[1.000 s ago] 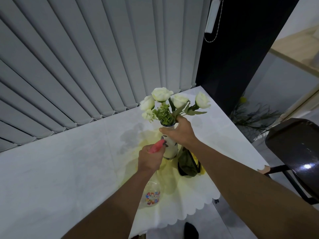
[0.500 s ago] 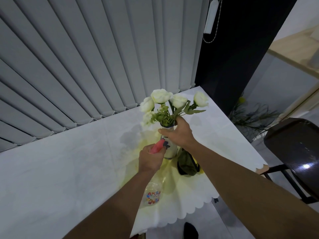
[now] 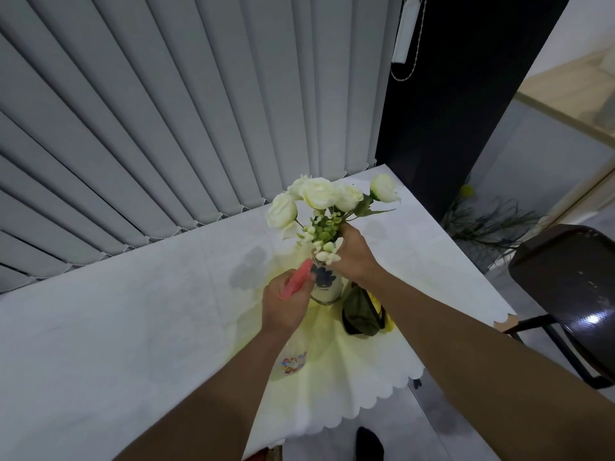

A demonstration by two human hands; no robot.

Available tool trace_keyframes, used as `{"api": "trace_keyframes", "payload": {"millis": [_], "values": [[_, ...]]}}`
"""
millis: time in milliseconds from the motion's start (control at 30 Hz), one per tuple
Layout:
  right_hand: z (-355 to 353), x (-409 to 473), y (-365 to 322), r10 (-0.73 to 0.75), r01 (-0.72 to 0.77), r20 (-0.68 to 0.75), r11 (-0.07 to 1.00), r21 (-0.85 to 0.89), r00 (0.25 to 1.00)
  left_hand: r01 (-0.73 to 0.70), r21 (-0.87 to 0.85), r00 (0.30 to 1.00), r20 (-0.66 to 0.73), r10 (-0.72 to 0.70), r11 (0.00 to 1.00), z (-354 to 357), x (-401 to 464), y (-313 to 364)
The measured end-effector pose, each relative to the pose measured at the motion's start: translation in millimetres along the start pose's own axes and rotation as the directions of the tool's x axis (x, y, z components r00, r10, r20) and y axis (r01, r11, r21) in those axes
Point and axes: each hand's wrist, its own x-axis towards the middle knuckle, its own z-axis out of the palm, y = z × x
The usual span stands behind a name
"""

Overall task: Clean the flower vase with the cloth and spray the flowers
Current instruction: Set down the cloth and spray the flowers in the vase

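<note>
- A person is standing at a white surface (image 3: 100,344) below grey vertical blinds (image 3: 149,128), both bare arms reaching in toward the middle of it.
- The left hand (image 3: 286,307) is gripping a spray bottle (image 3: 293,361); its fingers are curled tight around the neck under the pink trigger head (image 3: 296,281), whose nozzle is pointing up toward the blooms from just beside the vase, while the clear printed body is hanging below the wrist.
- The flower vase (image 3: 327,284), white with a dark flower motif, is standing upright on a pale yellow scalloped mat (image 3: 349,377) near the surface's right-hand corner.
- The flowers (image 3: 319,194), white roses with green sprigs, are rising from the vase mouth, with one bloom leaning out to the right.
- The right hand (image 3: 354,254) is steadying the bunch, its fingers wrapping the stems and the vase neck just under the greenery.
- The cloth (image 3: 361,311), a dark green crumpled bundle, is lying on the mat just right of the vase, touched by neither hand.
- Judging by the idle cloth and the raised bottle, the wiping appears to be over and the spraying is under way; no mist is showing, so how much of the misting is left cannot be told.
</note>
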Motion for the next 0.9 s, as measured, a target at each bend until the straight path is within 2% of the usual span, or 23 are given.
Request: {"api": "trace_keyframes", "payload": {"millis": [133, 233, 500, 600, 667, 767, 900], "values": [[-5, -10, -10, 0.018, -0.017, -0.041, 1.000, 0.022, 0.999, -0.101, -0.080, 0.993, -0.061, 0.096, 0.992, -15, -8, 7], [-7, -13, -10, 0.027, -0.026, -0.044, 0.999, 0.028, 0.999, -0.167, -0.002, 0.975, -0.148, 0.165, 0.986, -23, -9, 0], [-9, -16, -8, 0.007, -0.007, -0.044, 1.000, 0.011, 0.999, -0.089, 0.168, 0.960, -0.248, 0.129, 0.982, -37, -20, -29], [-8, -17, -6, -0.009, 0.011, -0.035, 0.999, 0.035, 0.999, -0.050, 0.305, 0.974, -0.196, 0.114, 0.951, -41, -20, -38], [-7, -17, -4, -0.018, 0.019, -0.031, 0.999, 0.041, 0.999, 0.059, 0.276, 0.977, -0.212, 0.001, 0.959, -44, -24, -44], [-6, -17, 0, -0.028, 0.030, -0.026, 0.998, 0.061, 0.999, 0.249, 0.167, 0.939, -0.283, -0.196, 0.954, -44, -36, -52], [-7, -17, 2, -0.034, 0.035, -0.011, 0.997, 0.069, 0.999, 0.499, 0.253, 0.849, -0.331, -0.411, 0.829, -38, -55, -55]]}}
